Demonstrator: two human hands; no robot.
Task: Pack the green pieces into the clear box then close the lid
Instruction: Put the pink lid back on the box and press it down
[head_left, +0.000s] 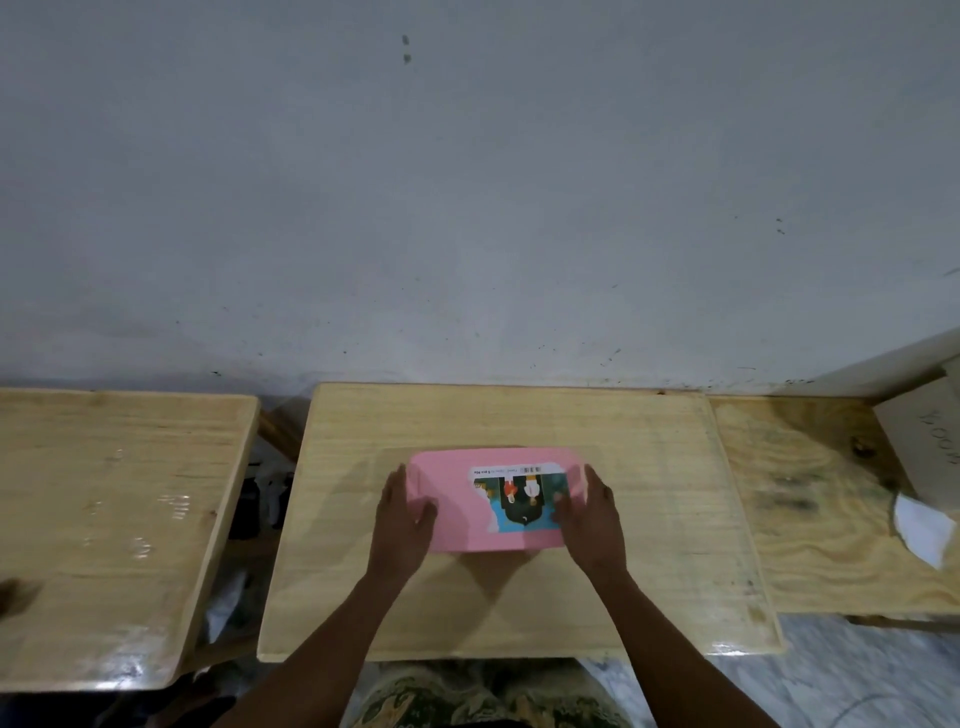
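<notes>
Resting mid-table, the pink lid (496, 499) covers the box, whose clear body is hidden beneath it. The left hand (402, 512) and right hand (592, 512) clasp its two ends, thumbs on top. The wooden table (649, 519) stands between two others; a cardboard box (930, 441) and white paper (922, 525) lie well to the right.

The sticker (519, 496) on the pink lid (457, 514) perhaps reads "pcs".
</notes>
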